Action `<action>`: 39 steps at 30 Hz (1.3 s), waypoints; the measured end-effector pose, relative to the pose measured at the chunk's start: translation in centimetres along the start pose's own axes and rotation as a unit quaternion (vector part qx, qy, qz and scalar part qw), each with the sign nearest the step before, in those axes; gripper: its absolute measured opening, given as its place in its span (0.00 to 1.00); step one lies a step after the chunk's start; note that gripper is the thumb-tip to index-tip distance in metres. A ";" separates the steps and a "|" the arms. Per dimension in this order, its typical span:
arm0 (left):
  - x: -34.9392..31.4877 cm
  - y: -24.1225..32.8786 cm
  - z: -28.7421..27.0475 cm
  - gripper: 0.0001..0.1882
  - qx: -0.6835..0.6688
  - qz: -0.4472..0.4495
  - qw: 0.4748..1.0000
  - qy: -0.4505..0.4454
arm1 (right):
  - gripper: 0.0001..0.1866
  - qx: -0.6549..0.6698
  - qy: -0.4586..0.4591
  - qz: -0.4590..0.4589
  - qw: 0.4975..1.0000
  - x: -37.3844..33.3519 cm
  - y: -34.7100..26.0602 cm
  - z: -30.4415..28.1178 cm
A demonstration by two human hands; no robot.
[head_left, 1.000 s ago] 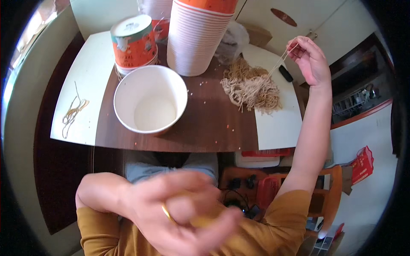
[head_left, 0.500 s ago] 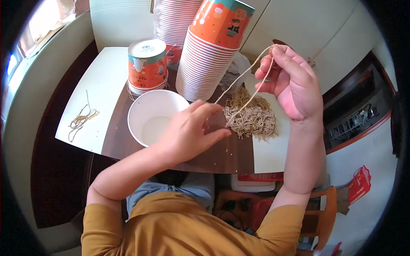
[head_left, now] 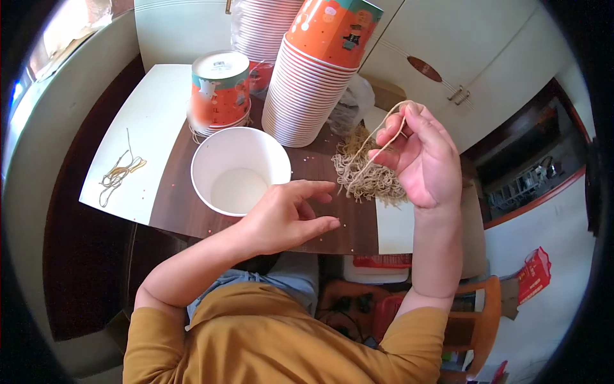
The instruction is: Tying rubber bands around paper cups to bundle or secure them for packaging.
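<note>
My right hand (head_left: pixel 422 150) is raised above the right of the table, thumb and fingers pinched on a beige string (head_left: pixel 391 142). The string loops over the fingertips and both its lengths run down toward a heap of tangled string (head_left: pixel 374 179). My left hand (head_left: pixel 291 211) hovers over the table's front, thumb and forefinger apart, with nothing visible between them. Just behind it a white paper bucket (head_left: pixel 240 166) stands with its mouth facing me; its inside shows nothing but the bottom.
A tall nested stack of paper buckets (head_left: pixel 307 89) leans at the table's back. Left of it stand upturned orange buckets (head_left: pixel 219 96) with string round their rims. More buckets in plastic wrap (head_left: pixel 265 29) rise behind. Loose string (head_left: pixel 118 173) lies on the left white leaf (head_left: pixel 153 96).
My right hand has come down and slightly left with the string. My left hand has dropped a little, away from the string, and its fingers remain apart.
</note>
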State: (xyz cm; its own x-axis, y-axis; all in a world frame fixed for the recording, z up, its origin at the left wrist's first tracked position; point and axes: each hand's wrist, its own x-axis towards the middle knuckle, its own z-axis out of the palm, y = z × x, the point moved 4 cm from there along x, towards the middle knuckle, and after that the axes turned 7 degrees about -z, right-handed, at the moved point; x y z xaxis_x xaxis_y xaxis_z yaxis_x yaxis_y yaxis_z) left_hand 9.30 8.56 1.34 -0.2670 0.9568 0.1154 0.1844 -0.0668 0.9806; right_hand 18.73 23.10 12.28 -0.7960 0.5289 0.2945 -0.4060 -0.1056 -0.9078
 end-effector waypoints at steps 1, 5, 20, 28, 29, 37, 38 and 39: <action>0.2 0.2 0.4 0.25 -0.001 0.001 1.000 -0.001 | 0.11 0.000 0.003 -0.004 1.000 -0.1 0.1 0.3; 0.5 0.4 0.4 0.14 0.052 0.016 0.998 0.036 | 0.10 0.017 0.026 -0.005 1.000 -0.9 0.5 0.6; -1.9 2.3 -4.2 0.11 0.172 0.060 0.982 -0.049 | 0.07 -0.371 -0.022 -0.003 0.928 -2.3 5.8 -1.0; -2.3 1.3 -4.6 0.08 0.171 0.057 0.983 -0.019 | 0.34 -0.040 -0.236 0.106 0.965 -4.7 10.8 3.1; -2.5 1.2 -4.8 0.08 0.173 0.056 0.983 -0.017 | 0.28 -0.087 -0.226 0.121 0.963 -5.0 11.6 3.6; -4.4 0.5 -6.9 0.10 0.126 0.008 0.992 0.021 | 0.15 -0.267 -0.216 0.034 0.939 -3.6 12.6 5.5; -4.6 0.5 -7.2 0.10 0.127 0.007 0.992 0.027 | 0.14 -0.314 -0.229 -0.010 0.921 -3.5 12.1 6.1; -4.8 0.3 -7.4 0.10 0.094 -0.029 0.995 0.019 | 0.14 -0.358 -0.241 -0.054 0.900 -3.4 11.7 6.6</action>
State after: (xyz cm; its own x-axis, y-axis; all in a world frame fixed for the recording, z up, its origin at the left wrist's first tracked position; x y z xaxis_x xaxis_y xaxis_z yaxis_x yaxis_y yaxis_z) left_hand 3.66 1.85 2.27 -0.3166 0.9461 0.0684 0.3405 0.0460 0.9391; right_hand 13.71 14.48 2.66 -0.9419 0.0579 0.3309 -0.2361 0.5865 -0.7747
